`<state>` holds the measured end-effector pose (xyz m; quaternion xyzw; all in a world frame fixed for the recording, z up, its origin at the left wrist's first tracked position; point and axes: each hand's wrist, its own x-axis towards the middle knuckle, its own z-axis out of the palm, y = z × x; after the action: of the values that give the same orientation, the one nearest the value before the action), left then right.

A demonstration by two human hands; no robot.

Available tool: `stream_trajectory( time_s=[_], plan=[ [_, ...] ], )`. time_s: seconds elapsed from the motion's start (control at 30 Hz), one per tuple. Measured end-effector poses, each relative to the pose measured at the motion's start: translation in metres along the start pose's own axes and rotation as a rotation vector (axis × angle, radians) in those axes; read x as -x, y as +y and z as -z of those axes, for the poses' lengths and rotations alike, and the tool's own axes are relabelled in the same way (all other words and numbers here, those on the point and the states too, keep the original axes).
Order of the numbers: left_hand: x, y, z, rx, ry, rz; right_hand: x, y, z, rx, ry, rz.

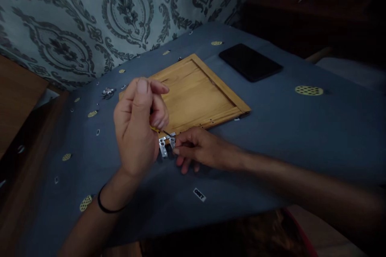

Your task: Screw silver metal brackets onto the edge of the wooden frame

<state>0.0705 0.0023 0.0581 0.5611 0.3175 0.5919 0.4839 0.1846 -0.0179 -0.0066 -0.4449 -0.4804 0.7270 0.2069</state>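
A wooden cabinet door (196, 94) with a raised frame lies flat on the cloth. At its near edge sits a metal hinge (163, 149) with two arms pointing toward me. My left hand (135, 124) is closed around a screwdriver (155, 129); only a bit of its yellow handle and its thin shaft show. The shaft slants down to the hinge, and I cannot tell whether the tip sits in a screw. My right hand (206, 148) pinches the right side of the hinge between thumb and fingers, the other fingers curled beneath.
A blue patterned cloth (301, 136) covers the surface. Beyond the door to the right lies a black tablet-like slab (250, 62). Several small metal parts (107, 93) are heaped at the left. A patterned wall covering (126, 8) rises behind; the right background is dark.
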Motion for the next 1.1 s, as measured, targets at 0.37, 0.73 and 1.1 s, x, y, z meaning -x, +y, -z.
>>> stream_trajectory(
  time_s=[0.37, 0.73, 1.1],
  plan=[
    [-0.005, -0.002, -0.001, 0.043, -0.009, 0.064, -0.001, 0.003, 0.0, -0.01, -0.006, 0.018],
    [-0.018, -0.003, 0.005, 0.019, -0.197, 0.159, -0.001, 0.005, 0.002, -0.038, -0.019, 0.02],
    [-0.025, -0.006, 0.013, 0.085, -0.403, 0.213, -0.002, 0.012, 0.004, -0.064, -0.051, 0.017]
  ],
)
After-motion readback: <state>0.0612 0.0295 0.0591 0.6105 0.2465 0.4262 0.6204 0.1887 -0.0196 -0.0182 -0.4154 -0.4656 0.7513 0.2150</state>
